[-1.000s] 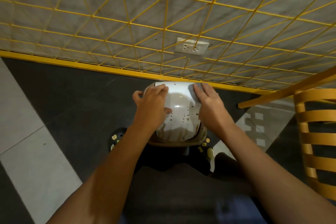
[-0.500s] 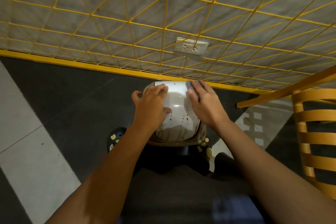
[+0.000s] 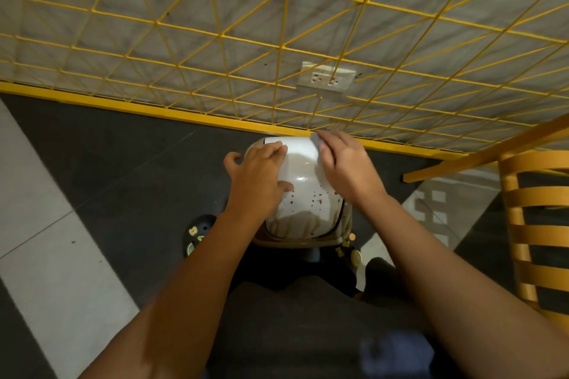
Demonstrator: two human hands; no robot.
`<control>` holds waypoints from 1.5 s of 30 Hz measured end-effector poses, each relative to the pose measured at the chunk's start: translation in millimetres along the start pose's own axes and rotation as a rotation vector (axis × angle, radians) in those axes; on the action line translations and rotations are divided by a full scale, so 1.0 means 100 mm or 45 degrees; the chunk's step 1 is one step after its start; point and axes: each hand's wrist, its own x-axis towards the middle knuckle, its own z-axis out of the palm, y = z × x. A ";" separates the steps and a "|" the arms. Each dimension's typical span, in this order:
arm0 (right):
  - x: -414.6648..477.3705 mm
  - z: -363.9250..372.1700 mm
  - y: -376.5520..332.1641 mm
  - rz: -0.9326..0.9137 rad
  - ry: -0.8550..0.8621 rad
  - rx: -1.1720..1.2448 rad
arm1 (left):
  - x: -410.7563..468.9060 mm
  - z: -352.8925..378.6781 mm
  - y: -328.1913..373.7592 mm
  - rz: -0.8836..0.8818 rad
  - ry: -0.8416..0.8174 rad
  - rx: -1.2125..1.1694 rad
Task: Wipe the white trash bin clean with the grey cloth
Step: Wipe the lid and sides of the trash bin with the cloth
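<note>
White plastic trash bin [image 3: 300,191] lies tipped on its side on the dark grey floor tile [image 3: 123,163], between the person's legs, just short of the yellow floor rail [image 3: 154,108]. Its closed base points away towards the wall and its brown-rimmed mouth faces the viewer. The upturned wall is glossy and rounded, with one bright glare spot near the middle. The far half looks clean. The near half is peppered with small brown specks, and brown drip streaks run down to the rim. Left hand [image 3: 261,175] lies over the bin's left shoulder. Its grip is spread wide, palm and fingers pressed to the curved wall, thumb resting on the upper face, nothing held inside it. Right hand [image 3: 345,163] sits on the upper right side, its grip flat, fingers nearly straight and pressing a thin grey cloth [image 3: 316,140] against the plastic. Only a narrow strip of cloth shows past the fingertips and along the hand's inner edge. Whether the thumb pinches it, I cannot tell. Behind stands a yellow wire grid panel [image 3: 277,49] over a grey wall, with a white double socket [image 3: 328,80] showing through it. A yellow slatted wooden chair [image 3: 535,224] is at right. Dark clogs with small charms [image 3: 197,234] flank the bin's mouth. A pale floor tile [image 3: 40,224] is at left.
</note>
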 end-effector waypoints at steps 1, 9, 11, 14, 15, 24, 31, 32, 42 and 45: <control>0.08 0.00 0.00 0.078 -0.013 0.044 | 0.01 0.00 0.01 -0.002 -0.006 0.003; -0.05 0.11 -0.22 -0.300 -0.067 0.041 | 0.00 0.00 -0.03 -0.002 0.009 -0.022; -0.10 0.04 -0.12 -0.309 0.000 -0.017 | -0.01 0.00 -0.02 0.008 0.002 -0.012; 0.00 -0.04 -0.02 -0.037 -0.023 0.004 | 0.00 0.00 -0.01 0.006 -0.006 -0.005; 0.06 -0.03 -0.02 0.027 -0.035 0.019 | 0.00 0.00 -0.01 0.004 -0.005 0.001; -0.16 -0.07 -0.11 -0.265 -0.188 0.128 | -0.02 0.00 -0.03 0.030 0.031 0.014; -0.24 -0.33 0.01 0.405 0.097 0.803 | -0.02 -0.01 -0.02 0.029 0.022 -0.143; -0.23 -0.38 -0.07 0.523 0.115 1.128 | -0.01 -0.03 0.00 0.015 0.058 -0.215; -0.27 -0.36 -0.57 0.568 -0.545 2.267 | -0.09 -0.29 0.26 0.104 0.195 -0.907; -0.27 -0.39 -0.56 0.500 -0.661 2.171 | -0.07 -0.33 0.13 0.033 0.272 -0.991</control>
